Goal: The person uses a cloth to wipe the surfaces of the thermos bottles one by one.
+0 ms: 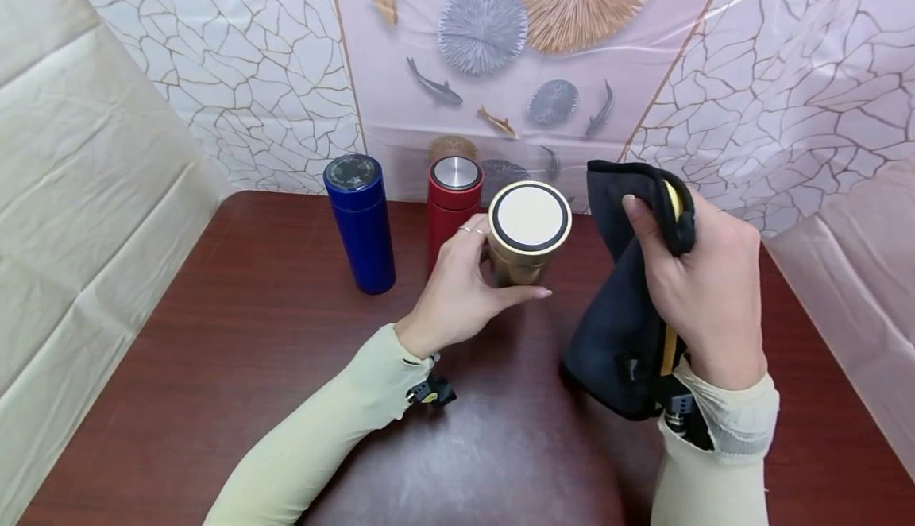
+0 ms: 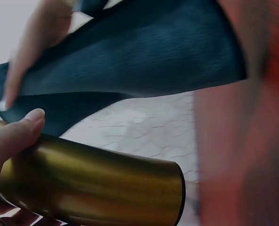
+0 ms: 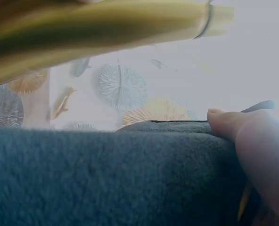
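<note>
My left hand grips a gold thermos bottle round its side, thumb on the near side. The bottle's round pale lid with a dark ring faces up in the head view, and in the left wrist view its base appears clear of the tabletop. To its right, my right hand pinches the upper edge of a black fabric sleeve with yellow trim, thumb on the outer face. The sleeve hangs limp and folded, apart from the bottle. Its inside is hidden.
A red thermos bottle with a silver lid stands behind my left hand, partly covered by it. Farther left stands a blue thermos bottle. The dark reddish wooden table meets patterned cloth walls at the back.
</note>
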`<state>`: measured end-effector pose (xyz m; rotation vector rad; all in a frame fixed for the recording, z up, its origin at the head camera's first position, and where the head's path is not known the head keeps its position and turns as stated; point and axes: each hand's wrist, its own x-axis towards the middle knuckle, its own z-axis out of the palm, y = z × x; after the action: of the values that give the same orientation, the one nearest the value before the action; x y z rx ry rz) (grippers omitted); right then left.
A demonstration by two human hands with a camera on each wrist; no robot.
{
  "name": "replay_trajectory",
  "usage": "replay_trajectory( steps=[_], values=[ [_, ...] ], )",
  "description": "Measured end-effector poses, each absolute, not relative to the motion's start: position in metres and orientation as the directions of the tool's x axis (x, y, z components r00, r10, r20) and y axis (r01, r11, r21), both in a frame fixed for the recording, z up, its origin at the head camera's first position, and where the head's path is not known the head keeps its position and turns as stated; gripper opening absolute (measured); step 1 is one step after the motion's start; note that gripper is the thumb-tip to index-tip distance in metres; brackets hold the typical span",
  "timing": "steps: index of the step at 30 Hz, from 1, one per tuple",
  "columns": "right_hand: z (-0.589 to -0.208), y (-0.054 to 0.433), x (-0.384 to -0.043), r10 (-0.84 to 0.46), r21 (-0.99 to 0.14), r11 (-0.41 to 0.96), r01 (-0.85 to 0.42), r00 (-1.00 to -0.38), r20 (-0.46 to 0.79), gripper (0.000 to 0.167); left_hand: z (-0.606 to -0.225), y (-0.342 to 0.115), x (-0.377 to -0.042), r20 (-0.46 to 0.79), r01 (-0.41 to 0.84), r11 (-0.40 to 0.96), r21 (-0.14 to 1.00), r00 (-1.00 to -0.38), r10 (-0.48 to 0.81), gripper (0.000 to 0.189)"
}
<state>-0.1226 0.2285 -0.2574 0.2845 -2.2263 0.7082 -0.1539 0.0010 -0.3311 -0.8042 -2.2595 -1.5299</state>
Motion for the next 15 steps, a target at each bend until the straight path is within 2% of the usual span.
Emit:
replay_trajectory(
  steps=[9,15],
  values=[
    [-0.257,0.231,-0.123,0.061,-0.437,0.819,-0.372,-0.701,0.711,0.041,-0.359,0.018,-0.172,0.408,0.493,0.383,0.781,-0.868,0.284,0.067],
    [-0.255,0.236,-0.122,0.081,-0.492,0.812,-0.314,-0.774,0.628,0.041,-0.368,0.032,-0.191,0.279,0.364,0.505,0.783,-0.930,0.239,0.078]
  ],
)
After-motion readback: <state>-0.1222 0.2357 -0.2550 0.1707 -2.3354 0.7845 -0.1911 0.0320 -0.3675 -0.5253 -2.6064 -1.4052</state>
